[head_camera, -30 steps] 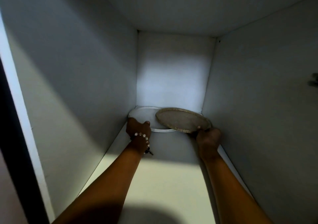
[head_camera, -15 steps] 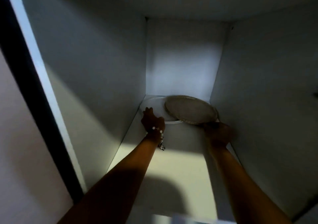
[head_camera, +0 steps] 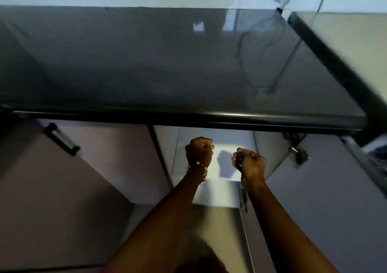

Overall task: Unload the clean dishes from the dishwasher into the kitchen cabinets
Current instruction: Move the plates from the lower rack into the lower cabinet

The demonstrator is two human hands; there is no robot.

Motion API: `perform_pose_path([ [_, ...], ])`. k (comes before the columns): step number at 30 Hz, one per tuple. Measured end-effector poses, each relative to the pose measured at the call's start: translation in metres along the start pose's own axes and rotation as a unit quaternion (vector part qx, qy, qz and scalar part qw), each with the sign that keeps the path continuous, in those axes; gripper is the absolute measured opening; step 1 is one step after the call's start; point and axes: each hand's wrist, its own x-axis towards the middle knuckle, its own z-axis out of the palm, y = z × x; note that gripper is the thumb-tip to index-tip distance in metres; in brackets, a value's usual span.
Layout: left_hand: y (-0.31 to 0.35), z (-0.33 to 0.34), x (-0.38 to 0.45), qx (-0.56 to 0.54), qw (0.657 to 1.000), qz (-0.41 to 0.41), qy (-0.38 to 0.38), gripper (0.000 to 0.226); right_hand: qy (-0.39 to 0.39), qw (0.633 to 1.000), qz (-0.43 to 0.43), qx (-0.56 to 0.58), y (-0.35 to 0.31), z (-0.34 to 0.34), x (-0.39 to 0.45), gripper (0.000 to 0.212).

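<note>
Dark countertop (head_camera: 167, 63) above — 2 seemingly empty fists, left hand (head_camera: 200, 151), right hand (head_camera: 249, 161).

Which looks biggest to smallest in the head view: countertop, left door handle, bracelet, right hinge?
1. Countertop, spans most of the frame.
2. Handle.
3. Hinge and bracelet look about alike; motion blur and differing nearness to the camera make ranking them unsure.

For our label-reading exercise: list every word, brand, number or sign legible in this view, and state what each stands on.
None can be read. The dark countertop, the cabinet door and its handle bear no print, and neither the left hand nor the right hand holds anything labelled.
</note>
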Motion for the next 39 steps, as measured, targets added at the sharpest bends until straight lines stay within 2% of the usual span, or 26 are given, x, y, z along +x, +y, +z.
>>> perform_pose_path([
  [8, 0.083, -0.076, -0.144, 0.006, 0.996, -0.089, -0.027, 0.023, 0.001, 0.999, 0.05, -0.004, -0.059, -0.045, -0.167, 0.025],
  [15, 0.153, -0.116, -0.25, -0.055, 0.996, -0.066, -0.037, 0.017, 0.002, 0.999, 0.019, 0.037, -0.112, -0.105, -0.284, 0.015],
  [18, 0.177, -0.115, -0.289, -0.072, 0.994, -0.048, -0.064, 0.017, 0.004, 0.997, 0.012, 0.074, -0.129, -0.141, -0.321, 0.015],
  [23, 0.209, -0.085, -0.354, -0.083, 0.991, -0.004, -0.108, 0.016, 0.022, 0.99, 0.002, 0.139, -0.144, -0.218, -0.357, 0.011],
  [28, 0.226, -0.024, -0.436, -0.084, 0.98, 0.02, -0.178, 0.014, 0.054, 0.981, -0.013, 0.188, -0.154, -0.319, -0.38, 0.012],
  [34, 0.242, 0.056, -0.527, -0.085, 0.974, 0.01, -0.212, 0.014, 0.107, 0.979, -0.018, 0.174, -0.161, -0.461, -0.404, 0.013],
  [39, 0.235, 0.108, -0.583, -0.077, 0.967, -0.031, -0.243, 0.012, 0.154, 0.975, -0.011, 0.161, -0.166, -0.543, -0.4, 0.008],
])
